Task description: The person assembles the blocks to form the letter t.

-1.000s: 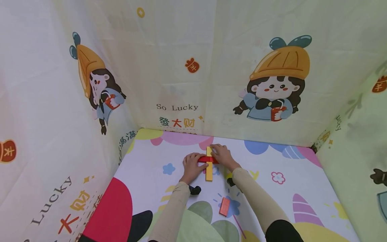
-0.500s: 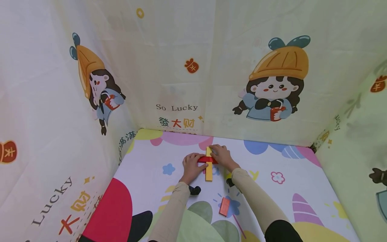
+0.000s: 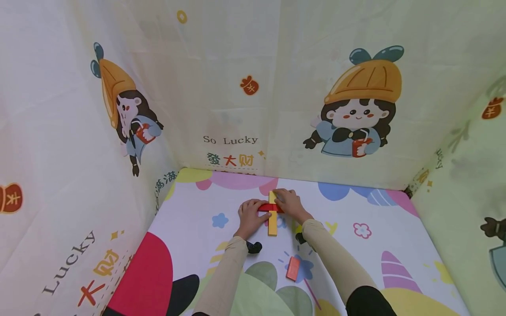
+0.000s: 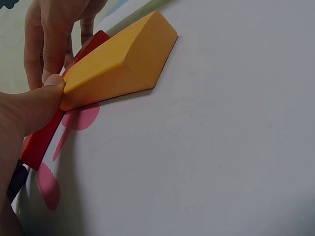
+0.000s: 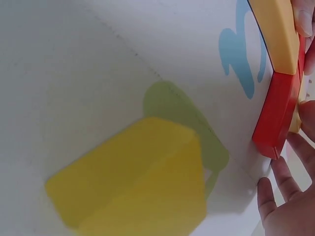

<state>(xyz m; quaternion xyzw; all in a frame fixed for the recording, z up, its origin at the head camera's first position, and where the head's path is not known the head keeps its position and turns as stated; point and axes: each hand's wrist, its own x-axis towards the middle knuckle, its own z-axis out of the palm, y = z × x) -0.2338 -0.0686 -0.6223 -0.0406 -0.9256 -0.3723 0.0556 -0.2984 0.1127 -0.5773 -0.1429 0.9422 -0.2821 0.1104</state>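
Yellow and red blocks lie together in a cross on the tabletop. The near yellow block (image 3: pixel 272 224) points toward me; the far yellow block (image 3: pixel 272 196) is partly covered by fingers. Between them runs a red crossbar, with a red block (image 4: pixel 44 142) at its left and a red block (image 5: pixel 278 110) at its right. My left hand (image 3: pixel 250 217) grips the left red block, its thumb (image 4: pixel 37 108) also touching the near yellow block's end. Around the right red block and the far yellow block bend the fingers of my right hand (image 3: pixel 291 205); its exact contacts are partly hidden.
A lone orange-red block (image 3: pixel 293 268) lies on the printed tabletop (image 3: pixel 340 272), nearer to me than the cross. Light fabric walls (image 3: pixel 292 123) with cartoon prints enclose the table at the back and sides.
Both hands keep their places on the blocks. The head view shifts only slightly, and no block visibly moves.
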